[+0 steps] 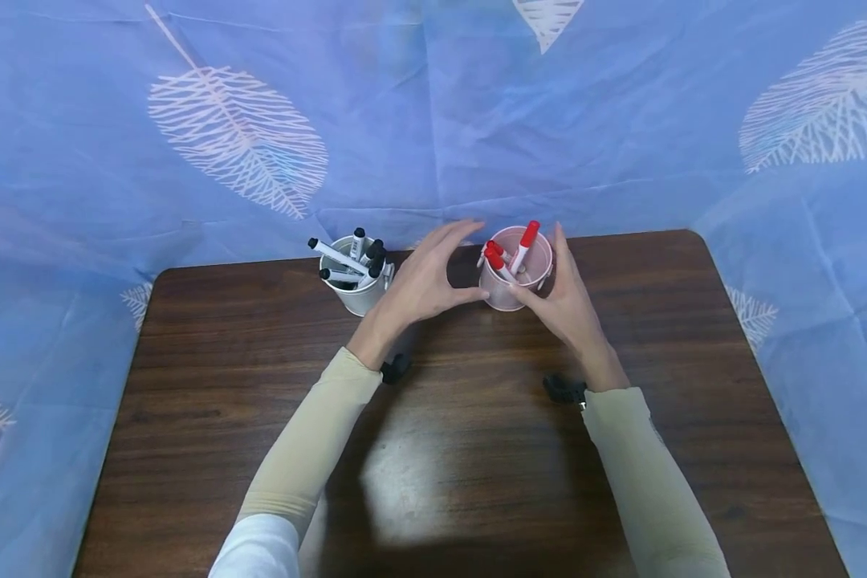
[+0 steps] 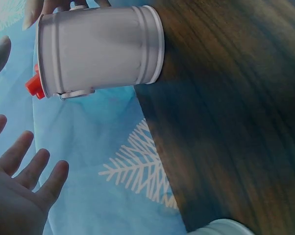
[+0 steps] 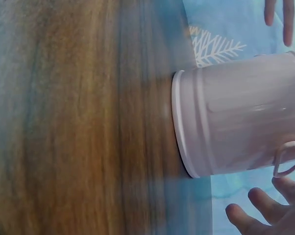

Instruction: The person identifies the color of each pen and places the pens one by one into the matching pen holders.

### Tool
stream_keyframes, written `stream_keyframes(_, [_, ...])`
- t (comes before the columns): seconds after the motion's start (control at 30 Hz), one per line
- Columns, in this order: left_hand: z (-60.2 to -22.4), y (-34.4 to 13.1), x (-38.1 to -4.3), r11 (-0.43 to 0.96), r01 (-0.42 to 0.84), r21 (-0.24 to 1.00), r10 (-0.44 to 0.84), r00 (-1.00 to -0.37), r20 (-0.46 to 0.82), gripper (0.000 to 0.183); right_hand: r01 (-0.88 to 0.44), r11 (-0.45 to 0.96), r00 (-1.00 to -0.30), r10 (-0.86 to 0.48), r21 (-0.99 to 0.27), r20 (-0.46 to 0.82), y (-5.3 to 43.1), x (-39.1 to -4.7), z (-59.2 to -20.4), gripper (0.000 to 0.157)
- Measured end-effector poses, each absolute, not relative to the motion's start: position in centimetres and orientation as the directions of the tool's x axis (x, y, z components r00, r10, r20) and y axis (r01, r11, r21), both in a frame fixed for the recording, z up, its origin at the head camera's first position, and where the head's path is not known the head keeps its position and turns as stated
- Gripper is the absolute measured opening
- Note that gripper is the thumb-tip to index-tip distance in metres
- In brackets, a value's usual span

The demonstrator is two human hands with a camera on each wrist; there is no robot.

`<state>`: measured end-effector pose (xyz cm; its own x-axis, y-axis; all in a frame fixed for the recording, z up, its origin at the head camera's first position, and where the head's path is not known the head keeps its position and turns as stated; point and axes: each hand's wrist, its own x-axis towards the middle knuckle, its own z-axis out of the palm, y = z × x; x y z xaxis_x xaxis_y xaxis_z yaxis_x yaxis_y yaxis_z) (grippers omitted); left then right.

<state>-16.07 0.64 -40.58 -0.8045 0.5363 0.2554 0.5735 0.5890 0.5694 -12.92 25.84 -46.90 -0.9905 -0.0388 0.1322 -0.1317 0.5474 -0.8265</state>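
Observation:
A small pink bucket [image 1: 497,297] stands upright near the back edge of the table, with several red-capped markers [image 1: 527,235] leaning in it. To its left my left hand [image 1: 425,281] has its fingers spread and straight, thumb tip close to the bucket's side. In the left wrist view, those fingers [image 2: 53,183] are apart from the bucket wall. On the other side is my right hand [image 1: 567,309], thumb at the front rim and fingers extended along the right side. The right wrist view puts its fingertips [image 3: 262,200] beside the bucket's small handle [image 3: 287,156].
A white bucket [image 1: 361,302] holding several black-capped markers [image 1: 341,255] stands left of my left hand, close to that wrist. Behind the brown wooden table [image 1: 260,361] hangs a blue cloth [image 1: 376,120] with white leaf prints. Dark wrist cameras [image 1: 565,389] sit under both wrists.

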Motion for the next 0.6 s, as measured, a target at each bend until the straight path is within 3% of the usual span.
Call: stream_keyframes(0.6, [-43.0, -0.3, -14.4, 0.537, 0.591, 0.602, 0.546, -0.788, 0.287, 0.097, -0.101, 0.704, -0.992, -0.014, -0.703, 0.128, 27.9, -11.6, -46.9, 0.114])
